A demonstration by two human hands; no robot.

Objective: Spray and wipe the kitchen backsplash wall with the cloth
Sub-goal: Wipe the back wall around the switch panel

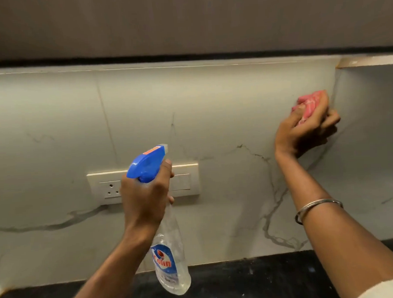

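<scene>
**Head view: cloth at the corner, sprayer aimed over the socket**

Head camera looks at a marble-patterned backsplash wall (pixel 223 116) above a black countertop (pixel 253 279). The main risk, as I judge it, is the electrical switch plate (pixel 183 182): the left hand (pixel 143 198) holds the spray bottle (pixel 165 229) directly in front of it, nozzle pointing at the wall just above. A squeeze from here could send mist or runoff into the socket holes. Aiming further right, away from the plate, would avoid that.

A second risk is uneven cleaning: the cloth works well apart from where the nozzle points, so sprayed liquid may streak down before it is wiped.

The left hand is closed round the bottle's neck, a finger at the trigger. The right hand (pixel 305 130) is clenched on the bunched pink cloth (pixel 310 105), pressing it against the wall near the inside corner, under the upper cabinet (pixel 185 21). A metal bangle (pixel 317 207) sits on that forearm.
</scene>
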